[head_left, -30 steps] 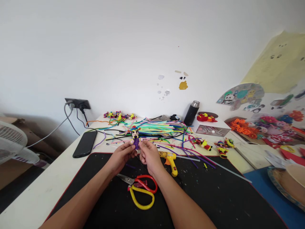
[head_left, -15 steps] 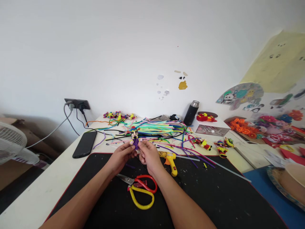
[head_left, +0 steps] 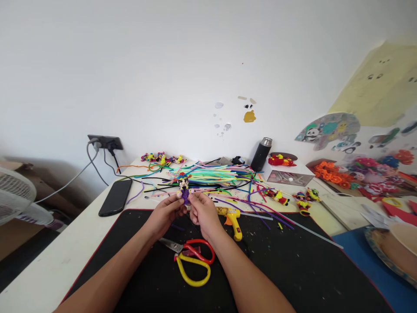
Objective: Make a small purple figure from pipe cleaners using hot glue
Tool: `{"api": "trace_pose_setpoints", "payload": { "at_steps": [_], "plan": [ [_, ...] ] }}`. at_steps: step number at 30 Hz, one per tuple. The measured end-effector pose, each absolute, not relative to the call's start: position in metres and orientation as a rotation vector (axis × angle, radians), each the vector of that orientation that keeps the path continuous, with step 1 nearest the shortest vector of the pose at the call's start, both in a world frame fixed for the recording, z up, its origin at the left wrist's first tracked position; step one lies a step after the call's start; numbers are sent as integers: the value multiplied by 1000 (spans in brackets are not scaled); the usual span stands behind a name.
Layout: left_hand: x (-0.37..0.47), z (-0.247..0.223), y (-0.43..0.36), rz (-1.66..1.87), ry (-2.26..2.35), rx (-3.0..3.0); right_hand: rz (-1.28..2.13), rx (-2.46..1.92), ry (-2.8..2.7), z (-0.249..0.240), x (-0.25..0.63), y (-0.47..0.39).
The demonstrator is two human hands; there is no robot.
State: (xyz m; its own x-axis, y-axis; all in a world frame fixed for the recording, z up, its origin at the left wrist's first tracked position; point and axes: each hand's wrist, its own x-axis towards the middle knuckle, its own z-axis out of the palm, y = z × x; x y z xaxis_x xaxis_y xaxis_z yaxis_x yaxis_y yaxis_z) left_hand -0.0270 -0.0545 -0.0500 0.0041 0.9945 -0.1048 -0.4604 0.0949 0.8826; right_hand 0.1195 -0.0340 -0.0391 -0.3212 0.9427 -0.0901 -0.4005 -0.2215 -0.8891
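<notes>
Between my two hands is a small pipe-cleaner doll (head_left: 184, 186) with a purple body, pale round hands and a red and blue hat, held upright. My left hand (head_left: 168, 211) pinches its left side, and my right hand (head_left: 202, 210) grips its right side with thumb and fingers. My fingers cover its lower part. Scissors (head_left: 194, 263) with one red and one yellow handle lie on the black mat (head_left: 276, 269) below my hands. A yellow glue gun (head_left: 235, 221), a clear glue stick in line with it, rests just right of my right hand.
Behind my hands lies a heap of coloured pipe cleaners (head_left: 211, 174). Finished-looking dolls (head_left: 302, 203) sit at right, more (head_left: 161, 158) at back left. A phone (head_left: 115, 198), a black flask (head_left: 261, 154), a white box (head_left: 289, 177) and a fan (head_left: 16, 191) stand around.
</notes>
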Motion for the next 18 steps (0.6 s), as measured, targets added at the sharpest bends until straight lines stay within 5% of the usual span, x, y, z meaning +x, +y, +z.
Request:
{"api": "trace_pose_setpoints", "payload": {
  "at_steps": [18],
  "plan": [
    [-30,-54,-53,1339,887,769,1728,-817,-984,-38,119,-35]
  ]
}}
